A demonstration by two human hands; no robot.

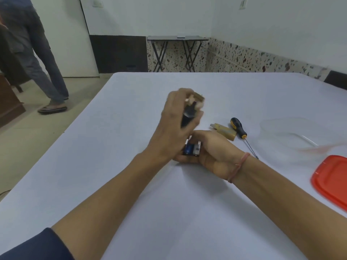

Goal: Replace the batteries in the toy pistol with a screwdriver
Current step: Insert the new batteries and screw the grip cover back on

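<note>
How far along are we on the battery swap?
Done: cover is off, lying beside the screwdriver. In hand: left hand and right hand hold the pistol, batteries showing in the open bay. To do: whether these are new I cannot tell; refit and screw the cover.

Well beyond the left hand (174, 128) a folding table (177, 38) stands against the white wall (150, 15) with speckled skirting (244, 57), a white door (71, 53) far off to its left.

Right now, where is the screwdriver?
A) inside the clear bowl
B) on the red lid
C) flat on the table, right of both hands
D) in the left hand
C: the screwdriver lies flat on the table, beside a tan plastic piece, with nothing holding it.
</note>
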